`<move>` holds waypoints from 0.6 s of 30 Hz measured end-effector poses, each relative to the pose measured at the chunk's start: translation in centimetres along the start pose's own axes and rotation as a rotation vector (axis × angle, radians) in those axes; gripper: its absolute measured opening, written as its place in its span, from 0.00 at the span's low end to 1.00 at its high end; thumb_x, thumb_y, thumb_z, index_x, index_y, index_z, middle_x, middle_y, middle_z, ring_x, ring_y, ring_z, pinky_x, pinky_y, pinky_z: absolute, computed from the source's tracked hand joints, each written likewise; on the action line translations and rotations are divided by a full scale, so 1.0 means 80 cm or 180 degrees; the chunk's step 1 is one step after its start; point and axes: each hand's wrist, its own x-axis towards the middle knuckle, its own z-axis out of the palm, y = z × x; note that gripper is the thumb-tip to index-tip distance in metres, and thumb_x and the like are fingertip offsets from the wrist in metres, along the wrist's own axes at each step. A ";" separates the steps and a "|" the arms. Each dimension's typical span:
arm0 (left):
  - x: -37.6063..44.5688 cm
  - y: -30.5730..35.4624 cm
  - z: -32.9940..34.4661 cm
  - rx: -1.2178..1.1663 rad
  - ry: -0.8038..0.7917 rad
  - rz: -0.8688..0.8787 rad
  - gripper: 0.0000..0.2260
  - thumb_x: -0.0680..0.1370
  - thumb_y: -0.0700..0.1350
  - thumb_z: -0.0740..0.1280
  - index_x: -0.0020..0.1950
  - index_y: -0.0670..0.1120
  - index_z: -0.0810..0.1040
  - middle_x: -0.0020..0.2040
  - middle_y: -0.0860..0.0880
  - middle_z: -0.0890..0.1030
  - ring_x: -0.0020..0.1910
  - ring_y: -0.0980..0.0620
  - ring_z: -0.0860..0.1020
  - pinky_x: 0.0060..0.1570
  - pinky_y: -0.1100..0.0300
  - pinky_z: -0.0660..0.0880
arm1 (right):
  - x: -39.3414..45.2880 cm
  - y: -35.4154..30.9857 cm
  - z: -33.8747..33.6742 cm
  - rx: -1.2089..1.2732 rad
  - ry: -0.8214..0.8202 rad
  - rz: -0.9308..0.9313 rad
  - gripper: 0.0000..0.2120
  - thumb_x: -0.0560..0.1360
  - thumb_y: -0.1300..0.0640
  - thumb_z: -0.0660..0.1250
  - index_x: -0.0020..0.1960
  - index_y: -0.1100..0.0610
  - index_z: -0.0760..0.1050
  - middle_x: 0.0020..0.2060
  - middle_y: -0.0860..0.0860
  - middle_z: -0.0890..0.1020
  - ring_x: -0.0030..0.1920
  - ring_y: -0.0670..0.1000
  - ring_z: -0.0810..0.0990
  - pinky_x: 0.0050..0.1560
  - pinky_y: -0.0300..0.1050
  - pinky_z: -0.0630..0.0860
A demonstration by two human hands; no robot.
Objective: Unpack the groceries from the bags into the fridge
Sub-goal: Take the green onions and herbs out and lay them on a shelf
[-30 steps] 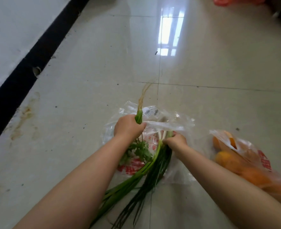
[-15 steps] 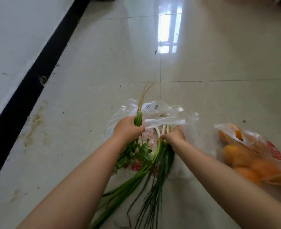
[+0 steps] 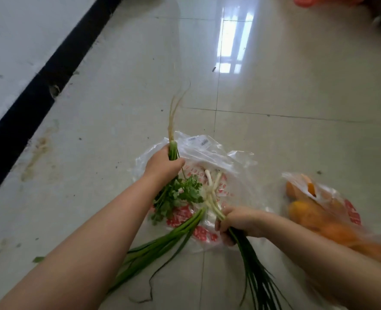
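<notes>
Seen from above, looking down at a pale tiled floor (image 3: pixel 274 86). Near the middle, a clear plastic bag (image 3: pixel 209 153) with red print, flattened and open, with greens drawn partly out of it.

Left hand (image 3: pixel 162 166) at the bag's far-left edge, fingers curled round a bunch of coriander (image 3: pixel 178 195): pale roots pointing away and up past the knuckles, leafy tops hanging toward the viewer over the bag. Forearm running from the near-left corner up to the hand.

Right hand (image 3: pixel 236 222) nearer and to the right, fist wrapped round a bunch of spring onions (image 3: pixel 250 265). Long axis of that bunch running far-left to near-right: white ends crossing over the bag just beyond the fist, dark green blades trailing down to the near edge.

A second lot of green onion stalks (image 3: pixel 162 242) held by neither hand, lying diagonally from the bag's middle toward the near left, just beside the right fist and under the left forearm; right hand judged the closer one to gather it.

At right, well apart, a second bag of orange fruit (image 3: pixel 314 211), blurred. No fridge in view.
</notes>
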 end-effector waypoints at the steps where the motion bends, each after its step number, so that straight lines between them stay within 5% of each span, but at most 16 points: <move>1: -0.005 0.006 -0.003 -0.0110 -0.0048 -0.0083 0.21 0.77 0.42 0.61 0.71 0.48 0.66 0.37 0.53 0.70 0.45 0.46 0.74 0.55 0.50 0.75 | -0.010 0.000 0.002 -0.0182 -0.0137 0.0075 0.11 0.76 0.70 0.56 0.38 0.59 0.69 0.29 0.53 0.72 0.28 0.48 0.72 0.30 0.38 0.73; 4: -0.028 0.024 -0.014 -0.0408 -0.0153 -0.0317 0.20 0.77 0.40 0.61 0.70 0.46 0.68 0.38 0.52 0.71 0.46 0.46 0.73 0.55 0.50 0.74 | -0.052 -0.004 0.004 0.0159 -0.0182 -0.0075 0.11 0.76 0.67 0.57 0.38 0.57 0.69 0.23 0.49 0.68 0.22 0.45 0.66 0.23 0.35 0.66; 10: -0.143 0.108 -0.065 -0.0702 -0.0158 -0.0702 0.12 0.77 0.37 0.62 0.61 0.43 0.74 0.46 0.46 0.76 0.49 0.44 0.76 0.55 0.51 0.74 | -0.201 -0.045 0.000 0.1522 0.0672 -0.0382 0.14 0.80 0.57 0.57 0.36 0.58 0.67 0.17 0.47 0.63 0.16 0.44 0.61 0.20 0.34 0.59; 14: -0.211 0.212 -0.112 -0.0985 -0.0536 -0.0702 0.09 0.78 0.36 0.61 0.42 0.49 0.71 0.42 0.43 0.77 0.43 0.47 0.76 0.51 0.50 0.76 | -0.324 -0.098 -0.017 0.2105 0.0991 -0.0650 0.12 0.79 0.60 0.59 0.36 0.58 0.67 0.15 0.46 0.64 0.15 0.44 0.62 0.20 0.35 0.60; 18: -0.268 0.351 -0.169 -0.1032 -0.0904 -0.0401 0.03 0.79 0.44 0.63 0.49 0.46 0.69 0.36 0.48 0.74 0.34 0.51 0.75 0.46 0.54 0.76 | -0.481 -0.153 -0.054 0.2388 0.1415 -0.0948 0.10 0.72 0.71 0.58 0.38 0.58 0.68 0.23 0.50 0.65 0.19 0.45 0.63 0.23 0.36 0.62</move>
